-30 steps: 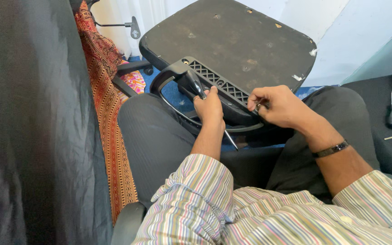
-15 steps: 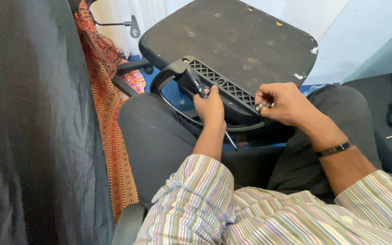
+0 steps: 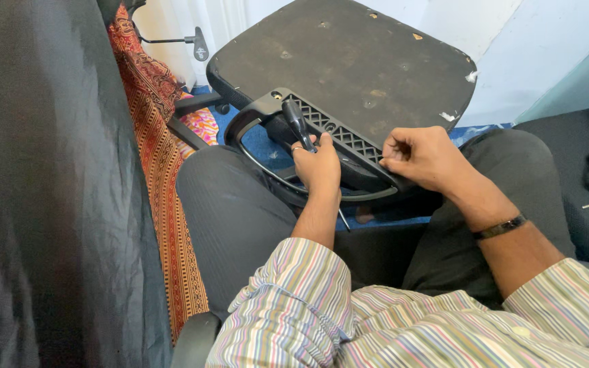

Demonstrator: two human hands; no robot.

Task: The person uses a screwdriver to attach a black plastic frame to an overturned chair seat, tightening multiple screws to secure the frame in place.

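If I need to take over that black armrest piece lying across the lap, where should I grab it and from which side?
Probably by the open curved loop of the armrest, coming from its left end. That end is free, and the bar is thin enough for fingers to wrap. The left hand, holding a screwdriver, covers the middle; the right hand pinches the ribbed strip's right end.

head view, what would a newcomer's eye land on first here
Centre frame, a worn dark upturned chair seat rests against the person's lap, a black plastic armrest loop along its near edge. The left hand grips a black-handled screwdriver; the right hand pinches at the armrest.
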